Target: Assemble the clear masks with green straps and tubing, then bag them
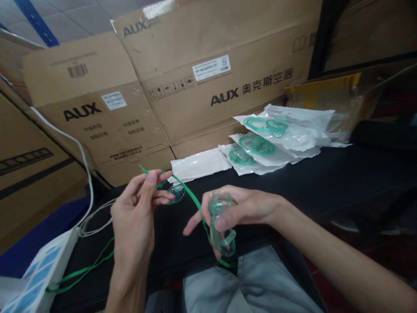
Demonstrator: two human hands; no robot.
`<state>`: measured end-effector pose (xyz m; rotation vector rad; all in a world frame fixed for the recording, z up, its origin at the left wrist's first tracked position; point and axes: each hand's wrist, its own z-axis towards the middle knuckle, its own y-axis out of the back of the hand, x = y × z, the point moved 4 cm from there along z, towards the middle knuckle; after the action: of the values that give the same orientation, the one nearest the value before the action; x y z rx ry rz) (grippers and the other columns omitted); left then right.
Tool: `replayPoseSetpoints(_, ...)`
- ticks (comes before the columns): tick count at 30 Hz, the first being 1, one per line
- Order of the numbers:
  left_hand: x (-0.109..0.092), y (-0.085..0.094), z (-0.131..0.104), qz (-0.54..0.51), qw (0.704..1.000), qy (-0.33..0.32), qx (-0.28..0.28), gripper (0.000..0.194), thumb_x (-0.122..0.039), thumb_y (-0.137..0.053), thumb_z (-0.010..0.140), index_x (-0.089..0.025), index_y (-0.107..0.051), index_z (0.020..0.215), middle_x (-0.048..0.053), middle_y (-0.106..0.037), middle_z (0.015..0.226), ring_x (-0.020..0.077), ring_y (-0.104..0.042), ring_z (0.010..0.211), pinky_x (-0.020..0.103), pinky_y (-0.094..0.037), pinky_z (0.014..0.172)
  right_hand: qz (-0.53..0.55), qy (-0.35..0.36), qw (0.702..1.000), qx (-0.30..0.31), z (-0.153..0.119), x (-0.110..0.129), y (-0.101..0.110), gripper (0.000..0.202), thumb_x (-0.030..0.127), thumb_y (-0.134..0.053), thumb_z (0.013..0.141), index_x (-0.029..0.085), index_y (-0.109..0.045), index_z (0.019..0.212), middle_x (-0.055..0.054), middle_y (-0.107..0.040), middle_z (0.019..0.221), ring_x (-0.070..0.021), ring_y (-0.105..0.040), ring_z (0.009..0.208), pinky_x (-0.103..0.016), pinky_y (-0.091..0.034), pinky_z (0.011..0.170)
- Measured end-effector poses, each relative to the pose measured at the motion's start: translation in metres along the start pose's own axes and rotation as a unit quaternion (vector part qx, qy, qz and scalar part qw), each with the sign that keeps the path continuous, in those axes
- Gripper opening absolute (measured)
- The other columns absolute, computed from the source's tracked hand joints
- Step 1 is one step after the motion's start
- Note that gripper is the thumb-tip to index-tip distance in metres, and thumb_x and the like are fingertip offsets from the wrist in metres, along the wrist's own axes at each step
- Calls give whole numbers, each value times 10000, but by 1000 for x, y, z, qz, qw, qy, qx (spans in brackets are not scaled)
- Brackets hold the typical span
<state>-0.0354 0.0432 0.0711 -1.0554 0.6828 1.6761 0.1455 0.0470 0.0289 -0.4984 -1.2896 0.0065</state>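
My right hand (243, 209) is curling, half closed, around the clear mask (224, 244) near the lap (263, 276); my left hand (138, 208) is pinching the green strap (190, 194). I'm judging the mask light, pliant, slippery; favouring its rim.

Clear plastic piece (224, 244) part-hidden by right fingers (193, 223); power strip (48, 264) cut off.

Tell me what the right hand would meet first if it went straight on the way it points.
Past the green strap at its fingers, the right hand would probably meet the left wrist; depth is unclear, so it might miss.
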Motion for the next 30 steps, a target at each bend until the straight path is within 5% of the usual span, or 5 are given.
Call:
replayPoseSetpoints(9,6,34,20,227,971,-37,-59,621,-524,-737,797,-254,-602,1339,15,-627,994,115,-563,707,178,-441,505,-220,52,964,-136,-24,36,3,188,192,-763,786,150,-620,901,-32,-643,909,-150,-641,836,-274,-505,742)
replayPoseSetpoints(16,5,-34,-36,220,915,-13,338,892,-470,-805,752,-339,-368,1519,45,-612,1288,104,-549,670,242,-517,616,-284,105,945,-126,-37,53,-4,236,272,-786,812,154,-621,934,-34,-647,927,-160,-647,846,-296,-521,771)
replayPoseSetpoints(20,14,-52,-49,249,863,-7,439,230,-362,-700,870,-223,-713,1053,-29,-658,786,112,-538,648,205,-424,582,-251,139,949,-127,-36,51,-2,234,277,-786,819,157,-636,954,-47,-652,946,-180,-652,880,-327,-525,805)
replayPoseSetpoints(23,12,-42,-35,258,863,-26,434,184,-334,-617,933,-209,-735,867,-30,-634,751,102,-537,656,199,-406,587,-189,185,952,-154,-39,53,5,223,290,-774,832,169,-638,961,-48,-633,975,-180,-659,871,-318,-526,783)
replayPoseSetpoints(30,8,-21,-26,181,902,43,389,534,-331,-796,776,-261,-613,1272,-23,-653,947,101,-584,685,186,-492,587,-142,148,973,-110,-21,32,-8,232,280,-787,817,159,-646,955,-50,-641,930,-180,-663,854,-318,-515,774)
